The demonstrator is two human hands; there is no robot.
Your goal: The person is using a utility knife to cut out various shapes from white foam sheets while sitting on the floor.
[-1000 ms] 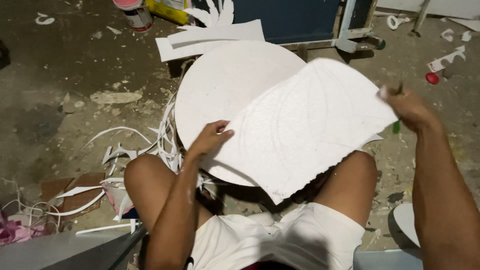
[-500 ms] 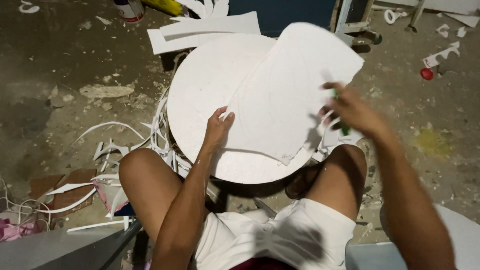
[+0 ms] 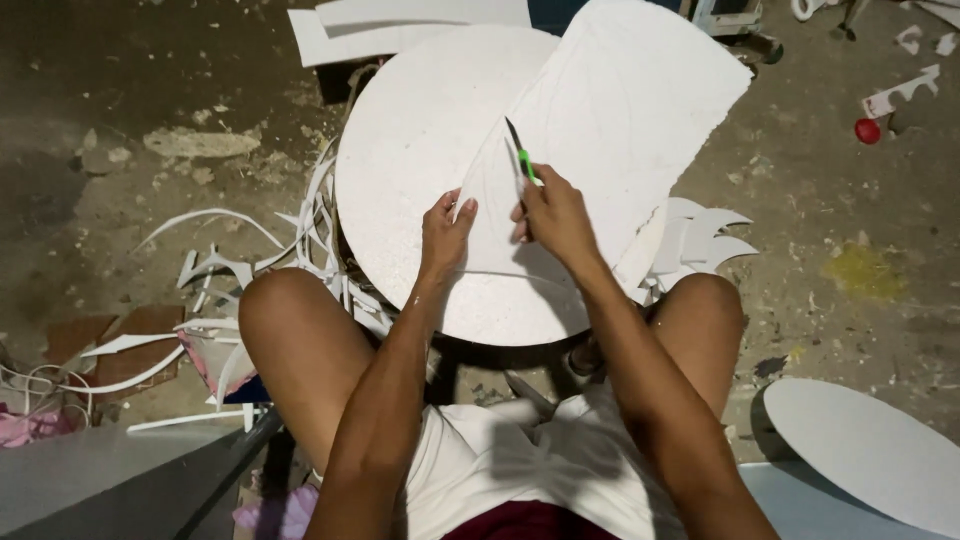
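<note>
Your two hands work over one round white table (image 3: 410, 130). Your left hand (image 3: 446, 228) lies flat, fingers spread, pressing down one large white foam sheet (image 3: 620, 120) on the tabletop. Your right hand (image 3: 553, 212) is closed round one green-handled knife (image 3: 520, 153), its blade on the sheet's edge. Left of the table, many thin white offcuts (image 3: 215, 265) litter the dirty concrete floor (image 3: 130, 90); farther right sits one red cap (image 3: 868, 131).

A single head-worn view is given, aimed steeply down and close over the lap, round white board (image 3: 420, 150) and floor (image 3: 120, 120).
</note>
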